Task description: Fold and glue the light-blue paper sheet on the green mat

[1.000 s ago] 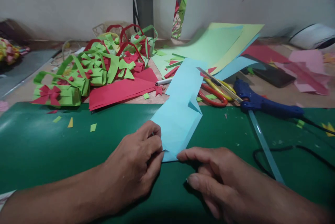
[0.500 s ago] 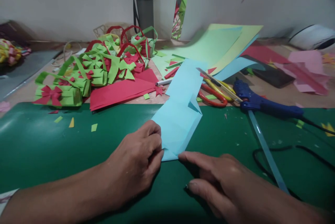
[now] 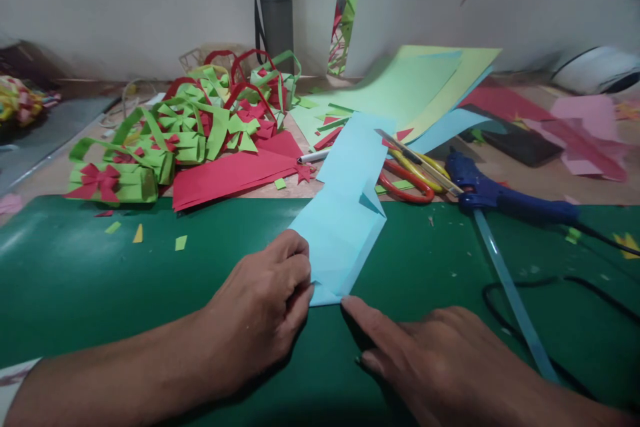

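Observation:
A long strip of light-blue paper (image 3: 345, 234) lies on the green mat, with a small fold at its near end and a creased flap along its right side. My left hand (image 3: 265, 300) is closed, its fingers gripping the paper's lower left edge. Stretched out, the index finger of my right hand (image 3: 425, 354) touches the folded near right corner. The right thumb stays apart below it, and that hand grasps nothing.
Green and red paper bags (image 3: 185, 120) crowd the back left beside red paper strips (image 3: 235, 170). Scissors (image 3: 413, 180) and a blue glue gun (image 3: 510, 197) lie to the right, its glue stick (image 3: 513, 294) extending nearer. A dark bottle (image 3: 277, 14) stands behind.
My right hand has turned slightly, its index finger now more extended and its thumb drawn in below. The left hand and blue paper have hardly moved.

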A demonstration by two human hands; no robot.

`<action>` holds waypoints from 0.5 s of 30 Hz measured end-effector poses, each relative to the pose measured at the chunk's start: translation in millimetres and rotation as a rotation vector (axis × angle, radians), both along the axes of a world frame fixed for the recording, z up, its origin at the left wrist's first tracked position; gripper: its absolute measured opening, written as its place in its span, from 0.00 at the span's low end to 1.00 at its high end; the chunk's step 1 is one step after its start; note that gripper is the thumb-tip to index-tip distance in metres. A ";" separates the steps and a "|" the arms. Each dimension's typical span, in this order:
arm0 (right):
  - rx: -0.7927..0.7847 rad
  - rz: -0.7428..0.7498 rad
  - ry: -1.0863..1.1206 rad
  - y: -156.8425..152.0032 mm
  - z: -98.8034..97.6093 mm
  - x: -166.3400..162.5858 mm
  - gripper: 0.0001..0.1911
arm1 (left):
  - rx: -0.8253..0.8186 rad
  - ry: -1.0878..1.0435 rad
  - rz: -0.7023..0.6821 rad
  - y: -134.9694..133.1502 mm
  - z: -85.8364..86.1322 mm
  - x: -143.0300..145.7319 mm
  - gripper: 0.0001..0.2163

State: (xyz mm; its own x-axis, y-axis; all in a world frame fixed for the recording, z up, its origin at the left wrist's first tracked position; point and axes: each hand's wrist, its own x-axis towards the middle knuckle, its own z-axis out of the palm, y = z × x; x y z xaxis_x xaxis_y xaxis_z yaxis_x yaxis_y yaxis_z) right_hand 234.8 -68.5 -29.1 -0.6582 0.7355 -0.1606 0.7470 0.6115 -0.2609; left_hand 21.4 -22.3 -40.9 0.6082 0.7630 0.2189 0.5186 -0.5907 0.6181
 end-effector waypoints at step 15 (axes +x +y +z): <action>0.309 0.124 -0.003 -4.7 -9.9 3.0 0.20 | -0.020 -0.022 0.011 0.4 -1.2 0.0 0.09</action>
State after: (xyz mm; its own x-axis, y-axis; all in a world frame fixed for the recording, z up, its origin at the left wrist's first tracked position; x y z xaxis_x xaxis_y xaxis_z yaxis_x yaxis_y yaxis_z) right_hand 237.8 -73.2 -39.0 -0.7456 0.6641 0.0556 0.6624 0.7477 -0.0470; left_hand 21.4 -21.8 -42.1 0.5951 0.7738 0.2171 0.5107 -0.5727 0.6412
